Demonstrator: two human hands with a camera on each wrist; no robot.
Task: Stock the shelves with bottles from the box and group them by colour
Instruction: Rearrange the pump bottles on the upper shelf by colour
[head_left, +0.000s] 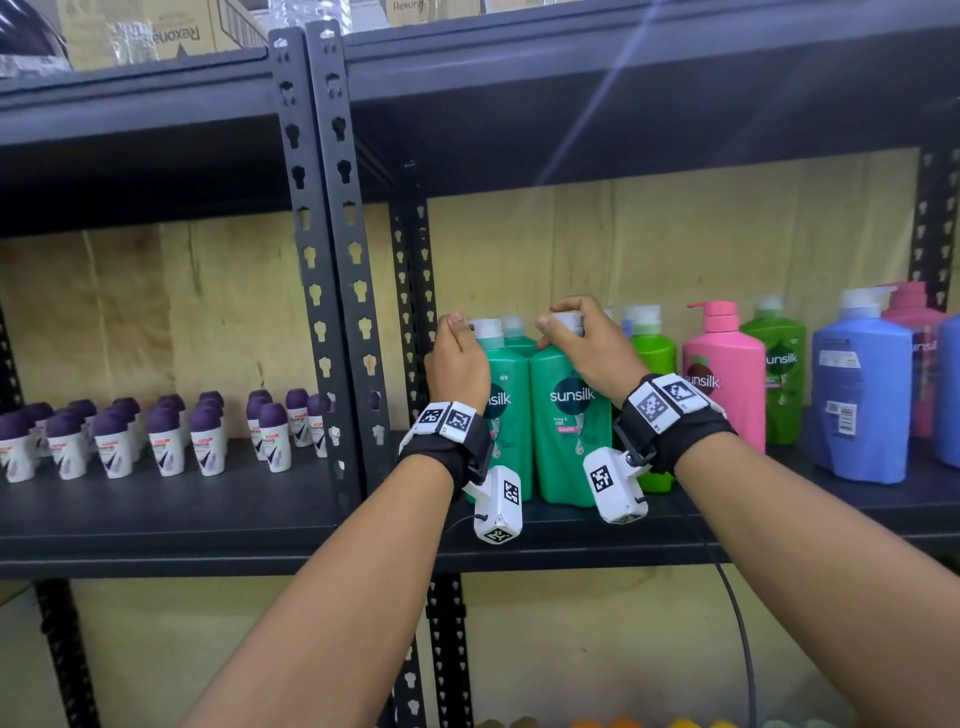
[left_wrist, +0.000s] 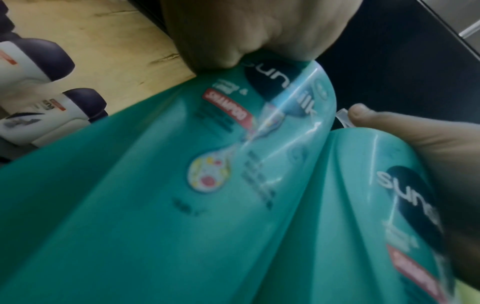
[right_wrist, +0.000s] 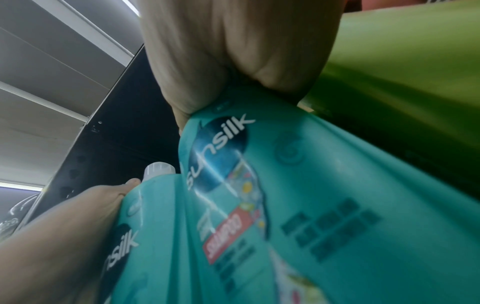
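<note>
Two teal Sunsilk shampoo bottles stand side by side on the dark shelf (head_left: 571, 535). My left hand (head_left: 457, 343) grips the left teal bottle (head_left: 511, 415) at its shoulder, just beside the white cap. My right hand (head_left: 566, 327) curls over the neck and cap of the right teal bottle (head_left: 569, 431). In the left wrist view the palm of my left hand (left_wrist: 246, 30) sits on the left bottle (left_wrist: 155, 185). The right wrist view shows my right hand (right_wrist: 233, 51) on top of the right bottle (right_wrist: 311, 185). More teal bottles stand behind, mostly hidden.
Right of the teal pair stand a lime green bottle (head_left: 654, 353), a pink one (head_left: 724, 379), a green one (head_left: 779, 374) and a blue one (head_left: 862, 395). Purple-capped roll-ons (head_left: 166, 436) fill the left bay beyond the steel uprights (head_left: 332, 260). Cardboard boxes (head_left: 171, 31) sit on top.
</note>
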